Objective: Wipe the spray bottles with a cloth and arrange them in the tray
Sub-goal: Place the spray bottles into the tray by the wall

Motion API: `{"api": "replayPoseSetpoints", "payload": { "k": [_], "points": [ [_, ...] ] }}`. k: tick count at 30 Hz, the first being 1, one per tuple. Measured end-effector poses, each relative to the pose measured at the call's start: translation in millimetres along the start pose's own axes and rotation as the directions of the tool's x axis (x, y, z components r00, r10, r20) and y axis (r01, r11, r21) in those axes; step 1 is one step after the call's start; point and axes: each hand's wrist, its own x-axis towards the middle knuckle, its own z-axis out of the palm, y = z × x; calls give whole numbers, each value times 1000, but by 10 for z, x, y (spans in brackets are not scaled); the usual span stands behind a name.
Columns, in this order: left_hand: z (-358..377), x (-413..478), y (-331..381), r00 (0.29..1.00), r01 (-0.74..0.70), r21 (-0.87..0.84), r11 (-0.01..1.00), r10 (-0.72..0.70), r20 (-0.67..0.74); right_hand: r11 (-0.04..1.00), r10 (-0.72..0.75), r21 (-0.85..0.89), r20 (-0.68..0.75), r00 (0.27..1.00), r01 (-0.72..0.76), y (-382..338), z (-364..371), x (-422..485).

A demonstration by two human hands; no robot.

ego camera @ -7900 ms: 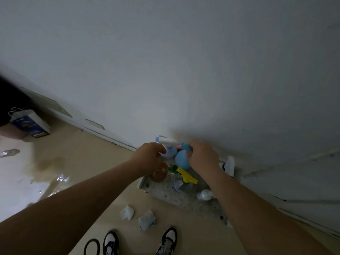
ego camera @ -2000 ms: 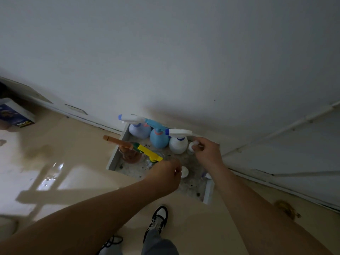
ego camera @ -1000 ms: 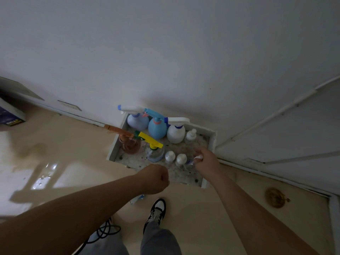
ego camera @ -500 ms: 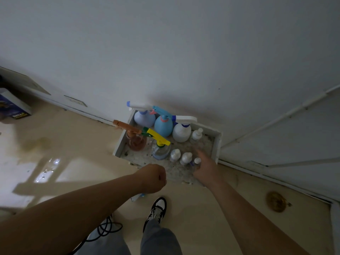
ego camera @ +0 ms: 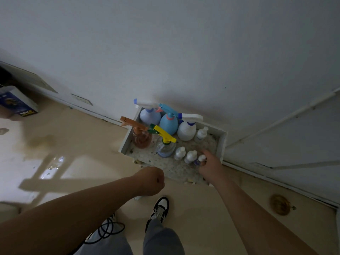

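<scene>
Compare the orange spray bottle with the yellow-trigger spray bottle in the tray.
The orange spray bottle has an amber-tinted body. The yellow-trigger spray bottle has a clear one, bluish at the bottom. The orange bottle's head is one colour, while the yellow-trigger bottle's ends in a green nozzle. The orange one stands by the tray's left wall, its nozzle reaching past it. The yellow-trigger one stands nearer the middle. Both are upright, with nozzles pointing left.

Smooth plastic spray bottles (ego camera: 168, 124); speckled, rough-looking tray (ego camera: 223, 144) (floor (ego camera: 73, 172) glossy).
</scene>
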Motion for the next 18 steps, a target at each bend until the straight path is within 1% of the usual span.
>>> {"api": "replayPoseSetpoints", "payload": {
  "k": [1, 3, 6, 7, 9, 11, 13, 14, 15, 18],
  "points": [
    [10, -25, -22, 1000, 11, 2, 1000, -11, 1, 1000, 10, 15, -3, 1000, -10, -19, -8, -7],
    [37, -82, -81, 999, 37, 5, 999, -37, 10, 999, 29, 42, -61, 998, -26, -36, -18, -51],
    [109, -234, -220, 997, 68, 27, 997, -69, 32, 997, 40, 78, -229, 973, -23, -40, 23, -173],
    [145, -299, -280, 996, 74, 30, 997, -75, 41, 997, 23, 71, -295, 955, -2, -62, 63, -246],
    [226, -447, -391, 994, 81, 43, 996, -84, 74, 997, -60, 17, -432, 900, 75, -145, 169, -418],
    [348, -614, -522, 988, 98, 47, 994, -103, 113, 983, -171, -19, -482, 859, 185, -300, 328, -620],
    [483, -775, -668, 985, 103, 32, 994, -107, 138, 955, -287, -69, -458, 841, 289, -458, 568, -793],
    [542, -861, -756, 985, 102, 23, 995, -104, 140, 947, -315, -81, -426, 848, 311, -532, 716, -854],
    [598, -948, -857, 985, 100, 10, 995, -100, 140, 949, -313, -78, -380, 870, 307, -596, 883, -899],
    [738, -1232, -1185, 987, 107, -16, 994, -104, 127, 974, -227, -49, -201, 953, 222, -800, 1409, -1021]
  ]
}}
